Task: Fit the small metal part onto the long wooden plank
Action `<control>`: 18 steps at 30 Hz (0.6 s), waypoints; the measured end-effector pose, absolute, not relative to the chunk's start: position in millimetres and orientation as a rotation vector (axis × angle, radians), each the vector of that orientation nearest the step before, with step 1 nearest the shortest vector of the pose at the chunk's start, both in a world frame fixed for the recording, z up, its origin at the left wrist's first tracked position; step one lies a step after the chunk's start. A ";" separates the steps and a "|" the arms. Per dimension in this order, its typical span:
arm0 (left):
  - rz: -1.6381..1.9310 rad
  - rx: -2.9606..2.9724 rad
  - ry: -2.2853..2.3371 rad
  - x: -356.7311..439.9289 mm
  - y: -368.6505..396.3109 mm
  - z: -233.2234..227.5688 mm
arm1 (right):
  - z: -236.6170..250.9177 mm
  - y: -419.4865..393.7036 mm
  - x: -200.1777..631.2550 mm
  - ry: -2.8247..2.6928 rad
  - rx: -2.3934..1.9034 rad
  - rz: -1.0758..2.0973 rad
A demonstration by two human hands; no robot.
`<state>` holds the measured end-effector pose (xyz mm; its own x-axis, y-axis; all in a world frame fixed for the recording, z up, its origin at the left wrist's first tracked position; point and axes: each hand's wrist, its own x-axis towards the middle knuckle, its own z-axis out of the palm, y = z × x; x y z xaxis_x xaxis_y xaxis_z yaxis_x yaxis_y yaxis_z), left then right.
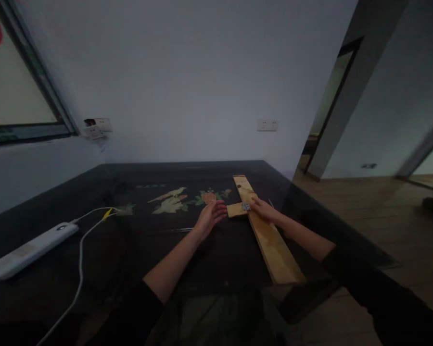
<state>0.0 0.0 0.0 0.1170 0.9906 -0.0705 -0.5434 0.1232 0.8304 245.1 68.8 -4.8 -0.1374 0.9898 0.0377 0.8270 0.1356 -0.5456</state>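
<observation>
Nearest the person, two dark sleeves reached out over the black table (57,202). A long wooden plank (270,242) lay on it, its long axis running from the near right edge away toward the wall. The right hand (264,209) rested on the plank about midway, fingers loosely curled beside a small metal hinge (246,206); I could not tell whether it pinched anything. A short wooden block (235,210) jutted left from the plank at the hinge. The left hand (210,216) hovered open, fingers spread, just left of that block, and looked nearer to it than the right. Farther left lay a white power strip (29,250) with its cable (81,262).
</observation>
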 end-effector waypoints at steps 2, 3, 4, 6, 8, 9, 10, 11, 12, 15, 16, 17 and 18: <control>1.288 0.751 0.755 0.3 -0.5 1.0 | -8.7 69.0 239.6 -2.027 -1.723 0.584; 1.290 0.752 0.756 0.1 -0.2 1.3 | -9.7 68.6 235.9 -2.036 -1.705 0.594; 1.295 0.751 0.759 -0.2 0.4 1.5 | -10.2 67.7 231.6 -2.059 -1.681 0.601; 1.313 0.749 0.770 -1.2 2.3 1.8 | -10.5 64.6 221.9 -2.152 -1.621 0.585; 1.334 0.751 0.791 -2.4 4.4 1.6 | -11.2 59.9 211.8 -2.240 -1.594 0.505; 1.344 0.761 0.803 -3.0 5.4 1.1 | -12.1 57.1 207.0 -2.268 -1.603 0.452; 1.355 0.777 0.816 -3.5 6.2 0.4 | -13.2 54.1 202.6 -2.278 -1.627 0.397; 1.367 0.797 0.830 -4.0 7.0 -0.6 | -14.6 51.1 198.7 -2.275 -1.657 0.345; 1.379 0.818 0.845 -4.5 7.6 -1.9 | -16.0 48.2 195.2 -2.269 -1.685 0.302; 1.414 0.865 0.889 -6.2 10.2 -6.7 | -18.5 41.1 187.4 -2.288 -1.700 0.235; 1.424 0.876 0.901 -7.0 11.4 -8.5 | -18.3 39.5 185.2 -2.301 -1.691 0.222; 1.434 0.888 0.910 -7.8 12.8 -10.3 | -17.7 38.3 183.0 -2.315 -1.683 0.212; 1.443 0.901 0.915 -8.7 14.4 -12.1 | -16.7 37.3 180.6 -2.326 -1.681 0.204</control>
<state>-8.7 14.4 -12.1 -0.0590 0.9979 0.0284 -0.3998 -0.0497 0.9153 180.6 37.3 -16.7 -0.2946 0.9467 0.1300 0.9097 0.3195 -0.2655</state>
